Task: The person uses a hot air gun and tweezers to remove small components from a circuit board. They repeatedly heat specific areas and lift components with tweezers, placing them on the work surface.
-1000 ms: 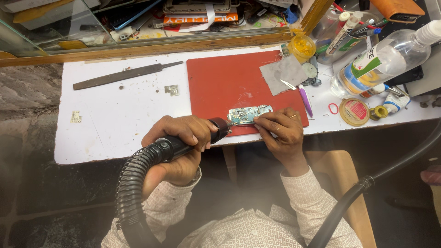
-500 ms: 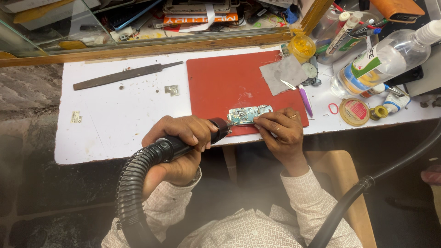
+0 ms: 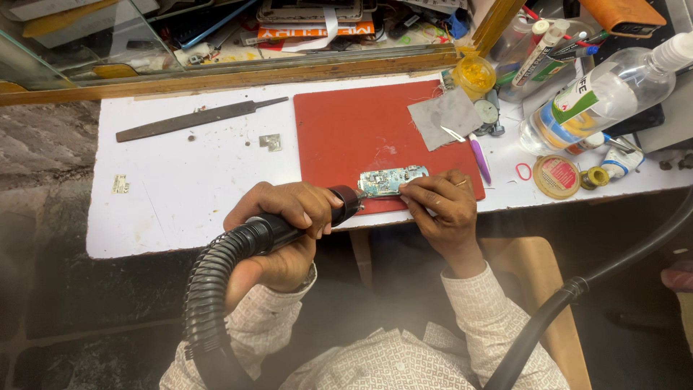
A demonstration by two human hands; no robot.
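Circuit board (image 3: pixel 392 180) under right hand (image 3: pixel 442 209); left hand (image 3: pixel 285 217) grips hot-air nozzle (image 3: pixel 345 204).

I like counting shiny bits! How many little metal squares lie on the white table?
2: one small metal square beside the red mat, another near the table's left edge. Clutter may hide more.

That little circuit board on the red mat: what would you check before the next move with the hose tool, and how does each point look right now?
1. Circuit board lies flat on the red mat: ok.
2. Right hand steadies the board's edge with its fingertips: ok.
3. Left hand grips the black tool handle firmly: ok.
4. Nozzle tip points at the board's left end: ok; whether it touches, cannot tell.
5. Corrugated hose hangs free, no kink: ok.
6. Mat around the board free of loose parts: ok; the grey cloth lies apart.
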